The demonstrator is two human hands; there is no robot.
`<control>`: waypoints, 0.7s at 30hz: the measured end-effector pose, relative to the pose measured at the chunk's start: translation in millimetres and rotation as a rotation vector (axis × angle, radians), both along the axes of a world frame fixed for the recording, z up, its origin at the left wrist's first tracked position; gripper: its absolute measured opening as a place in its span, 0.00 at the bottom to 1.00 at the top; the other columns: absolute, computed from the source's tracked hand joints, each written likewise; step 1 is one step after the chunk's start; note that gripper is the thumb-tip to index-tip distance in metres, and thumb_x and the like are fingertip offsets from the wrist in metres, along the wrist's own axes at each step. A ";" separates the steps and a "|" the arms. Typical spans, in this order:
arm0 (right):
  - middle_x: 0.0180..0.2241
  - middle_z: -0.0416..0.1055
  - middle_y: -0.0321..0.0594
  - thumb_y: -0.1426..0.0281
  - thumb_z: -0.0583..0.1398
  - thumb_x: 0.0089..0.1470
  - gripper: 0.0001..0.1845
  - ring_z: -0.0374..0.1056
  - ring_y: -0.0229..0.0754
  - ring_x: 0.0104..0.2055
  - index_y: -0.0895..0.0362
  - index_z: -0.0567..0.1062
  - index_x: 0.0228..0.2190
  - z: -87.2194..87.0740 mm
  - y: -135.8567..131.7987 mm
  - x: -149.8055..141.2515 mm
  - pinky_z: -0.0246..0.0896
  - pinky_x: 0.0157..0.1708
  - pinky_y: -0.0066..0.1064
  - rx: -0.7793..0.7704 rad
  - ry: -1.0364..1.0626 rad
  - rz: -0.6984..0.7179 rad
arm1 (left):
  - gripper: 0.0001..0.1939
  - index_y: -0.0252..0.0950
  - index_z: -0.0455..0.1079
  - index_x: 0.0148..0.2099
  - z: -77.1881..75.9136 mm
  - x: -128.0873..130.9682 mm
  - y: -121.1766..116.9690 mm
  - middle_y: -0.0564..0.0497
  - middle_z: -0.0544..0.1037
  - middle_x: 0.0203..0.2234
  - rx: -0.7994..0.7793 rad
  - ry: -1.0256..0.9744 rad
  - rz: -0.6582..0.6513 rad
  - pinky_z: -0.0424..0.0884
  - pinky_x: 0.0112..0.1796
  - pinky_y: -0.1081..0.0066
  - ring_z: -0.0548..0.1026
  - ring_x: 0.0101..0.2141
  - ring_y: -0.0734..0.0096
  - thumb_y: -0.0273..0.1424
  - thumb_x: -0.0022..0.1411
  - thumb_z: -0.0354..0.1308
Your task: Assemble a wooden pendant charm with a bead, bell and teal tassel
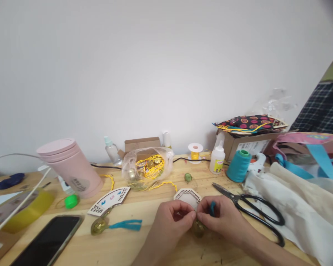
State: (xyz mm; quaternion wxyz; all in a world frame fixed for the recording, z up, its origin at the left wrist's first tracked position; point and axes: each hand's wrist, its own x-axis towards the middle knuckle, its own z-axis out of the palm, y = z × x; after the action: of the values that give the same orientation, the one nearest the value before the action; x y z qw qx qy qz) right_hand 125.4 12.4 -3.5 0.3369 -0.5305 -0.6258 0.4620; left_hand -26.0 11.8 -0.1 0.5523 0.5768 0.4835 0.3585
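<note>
Plain white wall [155,66] behind a pale pine tabletop [122,242]; we enter the items by position.

At centre front, we record the left hand [170,221] and right hand [223,218], fingers closed and pinched toward each other, what they grip largely hidden. A hexagonal wooden fretwork frame [187,195] lies straight ahead of the fingers, touching them at its lower edge, its wider axis running left to right; neither hand is clearly nearer. A brass ornament [198,228] sits just below, between the hands. A teal tassel [212,208] shows beside the right hand's fingers. Black-handled scissors [259,218] lie just beyond the right hand.

Containers: we list a clear plastic bag [166,159] holding yellow cord [151,166] and brass beads [133,173], and a cardboard box [249,147] bearing a patterned fabric pouch [245,123].

Loose on the tabletop, we count a fan-shaped fretwork piece [109,201], a second tasselled brass ornament [100,225], a pink tumbler [69,168], a yellow cord spool [194,155], a white glue bottle [218,159], a teal thread cone [238,166] and a phone [48,242].
</note>
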 end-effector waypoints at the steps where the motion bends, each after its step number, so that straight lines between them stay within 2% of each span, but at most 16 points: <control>1: 0.15 0.62 0.31 0.75 0.55 0.38 0.04 0.53 0.31 0.18 0.60 0.70 0.17 -0.8 -0.1 0.2 0.48 0.18 0.21 0.003 0.005 -0.002 | 0.05 0.32 0.70 0.23 -0.1 0.1 0.4 0.53 0.71 0.18 0.002 0.003 0.001 0.62 0.25 0.76 0.67 0.23 0.74 0.28 0.47 0.56; 9: 0.14 0.59 0.30 0.74 0.56 0.38 0.04 0.51 0.30 0.18 0.61 0.69 0.17 2.0 -0.3 2.7 0.47 0.18 0.22 0.002 0.019 0.009 | 0.04 0.31 0.68 0.24 -1.4 0.2 3.2 0.54 0.69 0.18 -0.018 0.022 -0.002 0.61 0.25 0.75 0.65 0.22 0.74 0.28 0.46 0.56; 21: 0.15 0.61 0.31 0.75 0.55 0.37 0.04 0.53 0.31 0.19 0.61 0.70 0.17 7.0 -0.7 1.7 0.48 0.19 0.22 -0.011 -0.006 0.026 | 0.01 0.32 0.64 0.23 6.7 1.0 1.3 0.56 0.66 0.17 -0.054 -0.010 -0.067 0.57 0.25 0.75 0.62 0.22 0.76 0.25 0.44 0.53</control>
State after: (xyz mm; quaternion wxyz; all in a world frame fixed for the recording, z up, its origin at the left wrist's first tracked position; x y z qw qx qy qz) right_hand 127.2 11.7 3.5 0.3262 -0.5255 -0.6312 0.4681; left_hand -25.1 13.1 6.6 0.5818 0.5758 0.4706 0.3296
